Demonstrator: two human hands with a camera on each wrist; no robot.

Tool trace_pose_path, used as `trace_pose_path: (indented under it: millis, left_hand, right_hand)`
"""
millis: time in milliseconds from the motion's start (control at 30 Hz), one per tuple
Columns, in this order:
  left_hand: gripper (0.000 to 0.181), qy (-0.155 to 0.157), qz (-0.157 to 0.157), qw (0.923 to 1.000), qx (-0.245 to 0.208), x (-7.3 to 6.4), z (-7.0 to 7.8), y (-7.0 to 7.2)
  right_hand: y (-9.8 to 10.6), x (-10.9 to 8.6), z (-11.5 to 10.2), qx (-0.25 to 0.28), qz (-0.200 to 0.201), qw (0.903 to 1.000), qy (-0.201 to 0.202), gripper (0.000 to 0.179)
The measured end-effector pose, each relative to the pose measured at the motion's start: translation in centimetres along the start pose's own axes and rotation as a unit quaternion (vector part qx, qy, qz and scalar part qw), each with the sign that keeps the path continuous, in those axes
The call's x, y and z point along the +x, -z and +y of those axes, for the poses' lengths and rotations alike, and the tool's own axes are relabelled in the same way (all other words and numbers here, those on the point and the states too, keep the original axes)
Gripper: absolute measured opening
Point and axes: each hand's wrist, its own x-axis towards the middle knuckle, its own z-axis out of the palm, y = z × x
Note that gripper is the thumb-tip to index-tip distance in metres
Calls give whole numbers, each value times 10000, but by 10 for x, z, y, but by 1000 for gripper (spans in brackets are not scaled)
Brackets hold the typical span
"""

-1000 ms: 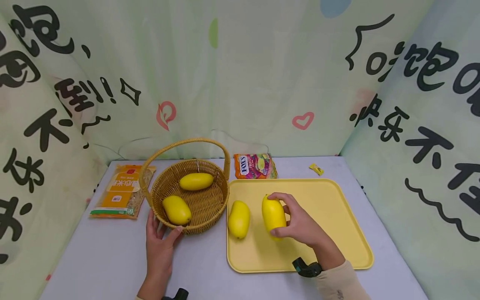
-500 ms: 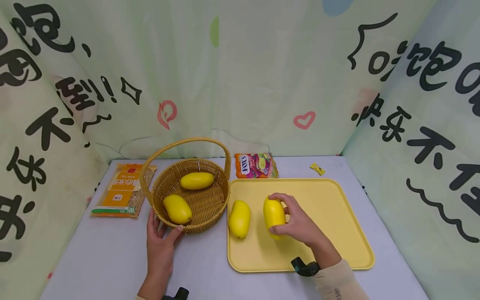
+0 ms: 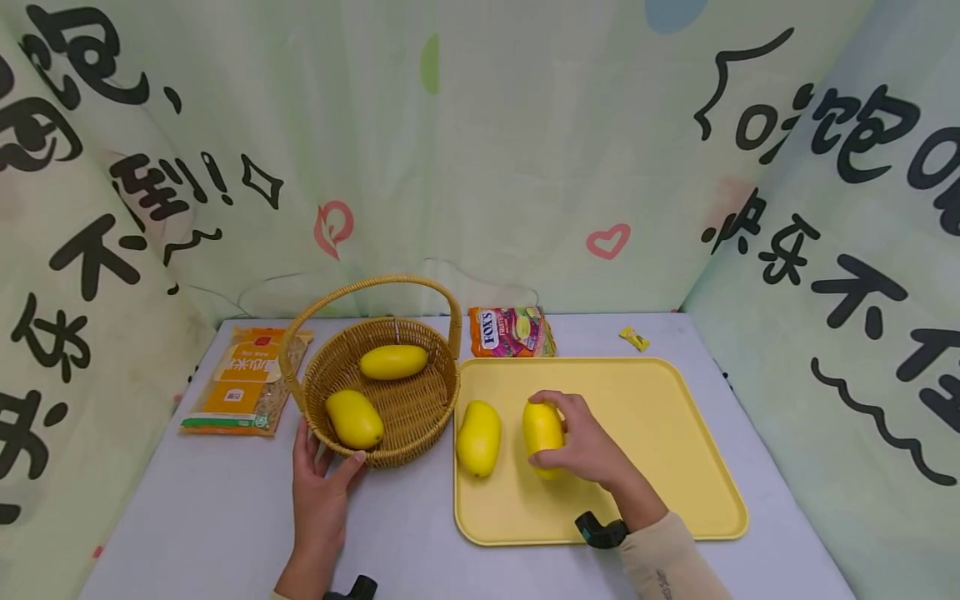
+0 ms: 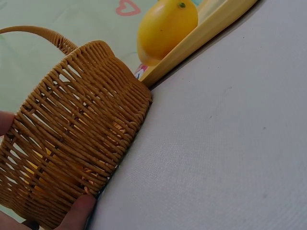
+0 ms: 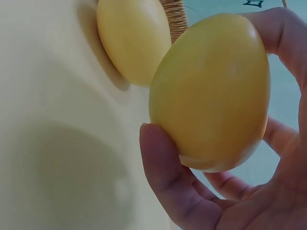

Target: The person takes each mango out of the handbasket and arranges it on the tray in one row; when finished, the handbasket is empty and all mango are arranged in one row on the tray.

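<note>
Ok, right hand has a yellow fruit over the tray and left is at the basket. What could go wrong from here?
The held fruit looks smooth and rounded, so it could slip from the right hand onto the tray.
Moved low toward the basket, it might bump the other tray fruit, which lies between them.
The left hand grips only the basket's near side, so a knock might swing it.
</note>
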Motion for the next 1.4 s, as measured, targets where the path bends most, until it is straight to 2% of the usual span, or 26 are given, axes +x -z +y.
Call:
trace_pose_path:
  millis: [367,700,1067,1400]
  left_hand:
    - [113,9,9,10000,-72,0,-1,0]
    - [113,-5,6,10000,-55,0,0,-1]
    - [114,-11,13,10000,-17,1,0,0]
    - [114,5,-20,10000,-60,1,0,0]
  right_hand:
    - [-11,10,0,-491,2,9988,-81,80]
    - [-14,13,2,-836,-33,9960,-309,81]
    - [-18,12,4,-1153,-86,9918,-553,82]
    - [-19,10,-2,-1442,-198,9879,-528,87]
